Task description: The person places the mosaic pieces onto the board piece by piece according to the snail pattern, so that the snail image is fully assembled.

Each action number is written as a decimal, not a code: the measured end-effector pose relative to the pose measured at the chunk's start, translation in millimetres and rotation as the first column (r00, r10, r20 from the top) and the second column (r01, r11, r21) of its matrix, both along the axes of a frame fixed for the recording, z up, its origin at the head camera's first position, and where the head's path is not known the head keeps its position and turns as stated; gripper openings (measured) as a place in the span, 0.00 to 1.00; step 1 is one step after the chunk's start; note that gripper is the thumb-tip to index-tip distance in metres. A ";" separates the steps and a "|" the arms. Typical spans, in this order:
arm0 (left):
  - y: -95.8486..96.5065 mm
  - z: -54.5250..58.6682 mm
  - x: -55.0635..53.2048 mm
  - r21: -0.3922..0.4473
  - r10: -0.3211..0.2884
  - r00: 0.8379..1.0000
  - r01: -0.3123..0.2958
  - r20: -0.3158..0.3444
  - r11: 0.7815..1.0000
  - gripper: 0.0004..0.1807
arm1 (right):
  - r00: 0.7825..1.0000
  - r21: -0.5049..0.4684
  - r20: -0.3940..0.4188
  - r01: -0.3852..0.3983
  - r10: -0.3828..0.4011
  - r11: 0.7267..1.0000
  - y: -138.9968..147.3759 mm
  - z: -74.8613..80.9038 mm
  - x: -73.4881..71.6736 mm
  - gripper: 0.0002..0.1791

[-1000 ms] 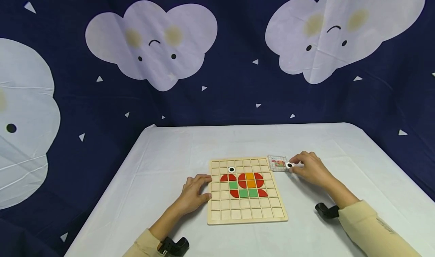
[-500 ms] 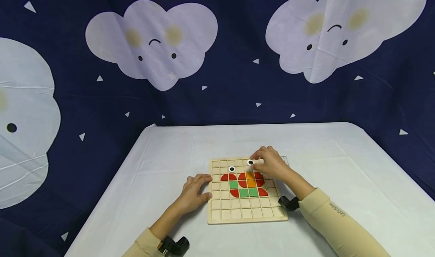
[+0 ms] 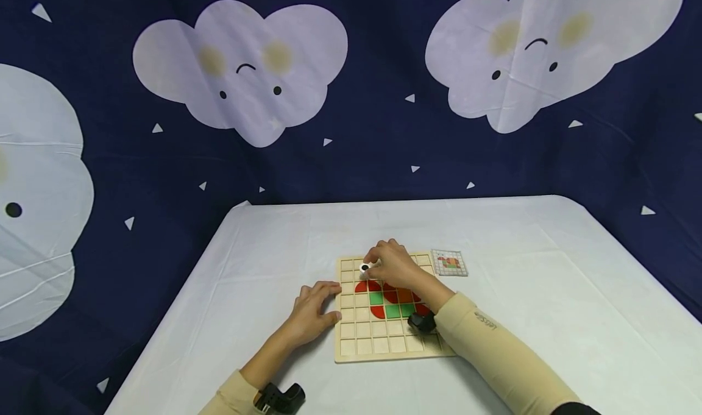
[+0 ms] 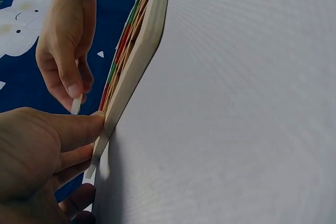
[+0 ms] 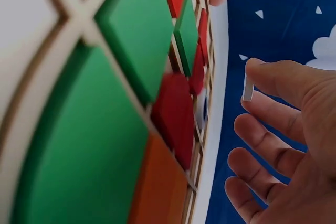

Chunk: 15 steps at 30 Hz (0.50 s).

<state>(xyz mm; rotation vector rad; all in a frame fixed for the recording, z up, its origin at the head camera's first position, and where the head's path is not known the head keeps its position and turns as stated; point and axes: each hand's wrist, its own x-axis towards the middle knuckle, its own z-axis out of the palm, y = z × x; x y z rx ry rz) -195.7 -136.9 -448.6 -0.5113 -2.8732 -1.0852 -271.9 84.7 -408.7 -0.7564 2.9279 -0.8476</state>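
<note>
A wooden grid board lies on the white-covered table, with red, green and orange tiles in a pattern. Between thumb and index finger my right hand pinches a white eye disc with a black centre, over the board's upper left part. In the right wrist view that eye disc appears edge-on, the other fingers loosely bent. My left hand touches the board's left edge with its thumb and fingertips, fingers spread. Green tiles and red tiles show beside my right forearm, which covers the board's right side.
A small pattern card lies at the board's upper right corner. White cloth covers the table. Behind it hangs a dark blue curtain with clouds. Black wrist cameras jut from both sleeves, the right camera above the board.
My right hand has carried the eye disc left from beside the card to the board's upper left, uncovering the card. The eye disc on the board is now hidden in the head view. My left hand stays.
</note>
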 end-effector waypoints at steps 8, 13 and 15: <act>-1.7 -1.3 1.0 0.010 -0.045 0.995 0.046 -0.085 0.999 0.25 | 1.000 0.061 -0.018 0.020 -0.019 0.998 -13.7 -8.1 -7.7 0.14; -0.8 -1.2 -0.3 0.012 -0.010 1.000 0.010 -0.023 1.000 0.25 | 1.000 0.102 -0.028 0.014 -0.012 0.995 -14.6 -12.1 -9.7 0.11; -0.6 -1.3 -0.6 0.005 0.001 1.000 -0.001 -0.012 1.000 0.25 | 0.999 0.114 -0.031 0.011 -0.008 0.993 -14.5 -12.6 -9.9 0.11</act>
